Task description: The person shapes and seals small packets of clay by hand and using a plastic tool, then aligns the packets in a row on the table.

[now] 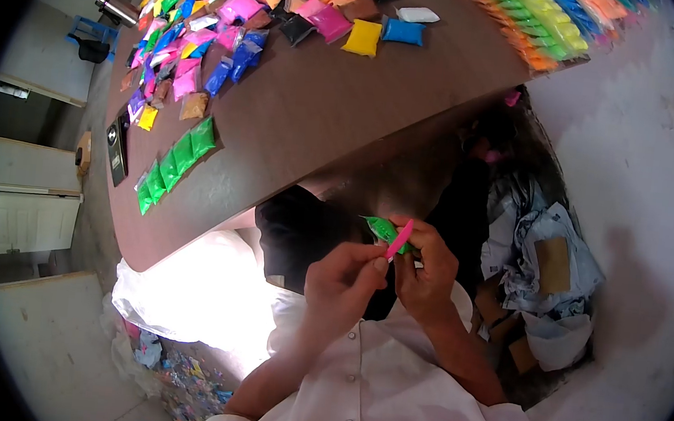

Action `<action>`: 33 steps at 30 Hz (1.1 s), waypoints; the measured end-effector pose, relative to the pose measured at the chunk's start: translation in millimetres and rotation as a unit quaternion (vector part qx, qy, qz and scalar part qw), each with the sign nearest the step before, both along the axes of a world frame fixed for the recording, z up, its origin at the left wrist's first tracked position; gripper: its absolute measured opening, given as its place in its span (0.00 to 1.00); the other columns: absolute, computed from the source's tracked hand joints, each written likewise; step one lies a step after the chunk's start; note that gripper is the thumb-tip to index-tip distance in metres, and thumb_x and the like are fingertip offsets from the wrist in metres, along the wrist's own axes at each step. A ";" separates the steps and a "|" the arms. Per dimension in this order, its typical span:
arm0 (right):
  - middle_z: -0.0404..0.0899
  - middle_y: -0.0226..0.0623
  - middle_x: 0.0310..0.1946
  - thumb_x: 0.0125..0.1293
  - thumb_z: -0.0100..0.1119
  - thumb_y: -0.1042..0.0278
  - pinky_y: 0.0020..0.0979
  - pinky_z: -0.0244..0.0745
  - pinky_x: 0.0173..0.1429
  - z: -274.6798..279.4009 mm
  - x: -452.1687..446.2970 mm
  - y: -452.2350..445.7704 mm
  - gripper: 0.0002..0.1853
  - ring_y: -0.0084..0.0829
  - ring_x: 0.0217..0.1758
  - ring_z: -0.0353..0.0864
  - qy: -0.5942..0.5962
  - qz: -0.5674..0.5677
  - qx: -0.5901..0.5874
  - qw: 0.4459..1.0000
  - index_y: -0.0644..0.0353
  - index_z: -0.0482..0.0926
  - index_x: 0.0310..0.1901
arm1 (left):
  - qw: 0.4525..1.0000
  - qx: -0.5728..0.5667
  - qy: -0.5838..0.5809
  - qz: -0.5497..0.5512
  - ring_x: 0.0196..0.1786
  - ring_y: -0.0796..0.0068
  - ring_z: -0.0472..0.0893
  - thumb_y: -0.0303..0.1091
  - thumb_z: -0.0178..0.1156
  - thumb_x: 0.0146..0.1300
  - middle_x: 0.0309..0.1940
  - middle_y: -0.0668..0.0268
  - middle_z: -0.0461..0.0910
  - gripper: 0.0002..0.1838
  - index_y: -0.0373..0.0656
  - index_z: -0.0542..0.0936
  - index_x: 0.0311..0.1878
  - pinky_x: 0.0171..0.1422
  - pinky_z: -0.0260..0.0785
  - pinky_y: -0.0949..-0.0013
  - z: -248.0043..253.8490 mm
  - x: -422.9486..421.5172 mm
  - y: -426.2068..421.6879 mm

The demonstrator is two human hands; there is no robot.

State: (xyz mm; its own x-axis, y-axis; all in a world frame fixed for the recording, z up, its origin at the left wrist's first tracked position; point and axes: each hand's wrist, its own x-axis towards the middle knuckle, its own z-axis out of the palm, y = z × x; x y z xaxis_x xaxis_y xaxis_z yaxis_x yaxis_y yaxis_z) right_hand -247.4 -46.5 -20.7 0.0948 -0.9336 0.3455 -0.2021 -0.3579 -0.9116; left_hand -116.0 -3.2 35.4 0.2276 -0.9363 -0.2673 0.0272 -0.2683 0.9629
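Observation:
In front of my shirt, both hands are raised close together below the table edge. My left hand is closed, its thumb and forefinger pinching the lower end of a slim bright pink object; whether this is a tool or a packet seen edge-on I cannot tell. My right hand is closed around a small green packet, which lies partly behind the pink object and the fingers. On the table, a joined strip of green packets lies near the left edge.
The brown table carries a heap of colourful small packets and rows of packets at the right. A black box lies at its left edge. Plastic wrapping and cardboard lie on the floor beside the wall, right.

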 end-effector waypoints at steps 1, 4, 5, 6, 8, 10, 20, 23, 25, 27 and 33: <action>0.86 0.48 0.52 0.66 0.64 0.83 0.33 0.85 0.47 0.7 0.0 0.0 0.11 0.41 0.50 0.90 -0.002 -0.001 0.009 1.000 0.63 0.80 0.49 | 0.999 0.009 -0.050 -0.014 0.34 0.83 0.85 0.28 0.65 0.72 0.32 0.65 0.87 0.08 0.33 0.85 0.48 0.39 0.75 0.78 1.0 6.7 -0.7; 0.86 0.48 0.51 0.65 0.65 0.83 0.32 0.85 0.47 -9.6 2.9 1.7 0.12 0.41 0.50 0.90 -0.030 0.005 0.013 0.999 0.63 0.80 0.48 | 0.998 0.022 -0.012 0.065 0.23 0.91 0.75 0.28 0.64 0.73 0.27 0.68 0.85 0.07 0.34 0.83 0.47 0.25 0.62 0.83 -6.2 14.8 -10.6; 0.86 0.48 0.51 0.65 0.65 0.83 0.32 0.85 0.47 -8.1 2.3 1.9 0.12 0.41 0.50 0.90 -0.030 0.005 0.013 0.999 0.63 0.80 0.48 | 0.998 0.011 -0.013 0.055 0.23 0.91 0.74 0.29 0.64 0.74 0.27 0.68 0.84 0.06 0.35 0.83 0.47 0.25 0.62 0.83 -6.7 13.2 -8.7; 0.86 0.48 0.51 0.64 0.65 0.84 0.32 0.85 0.47 -5.4 1.6 1.9 0.12 0.40 0.50 0.90 -0.015 0.001 0.009 1.000 0.63 0.80 0.48 | 0.998 0.011 -0.013 0.056 0.23 0.91 0.74 0.29 0.64 0.74 0.27 0.68 0.84 0.06 0.35 0.83 0.47 0.25 0.62 0.83 -7.0 10.6 -5.8; 0.86 0.48 0.51 0.64 0.65 0.84 0.32 0.86 0.47 -3.8 2.2 2.3 0.12 0.40 0.50 0.90 -0.001 -0.002 0.005 1.000 0.63 0.80 0.48 | 0.999 -0.022 -0.040 0.007 0.23 0.90 0.74 0.28 0.64 0.74 0.26 0.69 0.84 0.06 0.36 0.84 0.47 0.25 0.62 0.83 -6.5 7.4 -0.4; 0.86 0.48 0.51 0.63 0.65 0.84 0.32 0.86 0.48 -4.4 2.0 1.6 0.13 0.41 0.50 0.90 0.003 -0.003 0.001 1.000 0.63 0.80 0.49 | 0.999 -0.023 -0.049 0.003 0.24 0.90 0.76 0.28 0.64 0.73 0.26 0.69 0.84 0.06 0.35 0.83 0.47 0.26 0.63 0.83 -4.2 12.9 -3.6; 0.86 0.47 0.52 0.62 0.64 0.86 0.33 0.85 0.50 -4.6 2.2 1.2 0.14 0.42 0.51 0.90 0.027 -0.009 -0.016 0.999 0.62 0.81 0.49 | 1.000 -0.017 -0.014 0.023 0.23 0.91 0.73 0.26 0.63 0.73 0.26 0.69 0.84 0.05 0.35 0.83 0.46 0.25 0.61 0.83 -10.0 13.4 -6.6; 0.86 0.48 0.52 0.62 0.64 0.86 0.33 0.85 0.51 -5.8 3.0 2.1 0.14 0.43 0.51 0.90 0.015 -0.002 -0.001 1.000 0.62 0.81 0.49 | 1.000 0.000 -0.008 0.022 0.23 0.91 0.73 0.27 0.63 0.73 0.26 0.69 0.83 0.05 0.35 0.83 0.47 0.25 0.60 0.83 -5.1 8.3 -4.2; 0.86 0.48 0.52 0.62 0.64 0.86 0.33 0.86 0.51 -3.5 3.3 1.5 0.14 0.43 0.51 0.90 0.005 -0.006 0.012 1.000 0.62 0.81 0.49 | 1.000 -0.004 -0.029 0.000 0.23 0.91 0.73 0.27 0.63 0.73 0.26 0.70 0.83 0.05 0.35 0.83 0.47 0.25 0.60 0.83 -4.2 8.7 -3.4; 0.86 0.48 0.52 0.62 0.64 0.86 0.33 0.86 0.51 -3.6 3.6 -0.8 0.14 0.43 0.51 0.90 0.013 -0.001 -0.006 1.000 0.62 0.80 0.49 | 0.999 0.006 -0.015 0.030 0.23 0.91 0.74 0.27 0.63 0.74 0.26 0.70 0.83 0.05 0.35 0.83 0.47 0.26 0.61 0.83 -9.0 13.8 -7.7; 0.86 0.48 0.52 0.62 0.63 0.87 0.33 0.86 0.51 -4.2 1.7 0.4 0.14 0.43 0.51 0.90 0.007 -0.004 0.005 1.000 0.63 0.79 0.48 | 0.999 0.007 -0.028 -0.020 0.29 0.87 0.79 0.27 0.64 0.72 0.28 0.68 0.85 0.06 0.34 0.84 0.47 0.33 0.69 0.80 -3.2 13.0 0.3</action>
State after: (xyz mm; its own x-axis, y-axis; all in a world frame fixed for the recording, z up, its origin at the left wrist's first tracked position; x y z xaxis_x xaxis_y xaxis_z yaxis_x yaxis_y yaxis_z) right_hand -245.6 -46.1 -24.9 0.0919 -0.9375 0.3357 -0.2174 -0.3479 -0.9120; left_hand -102.9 -2.9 32.2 0.2049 -0.9410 -0.2691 -0.0375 -0.2823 0.9586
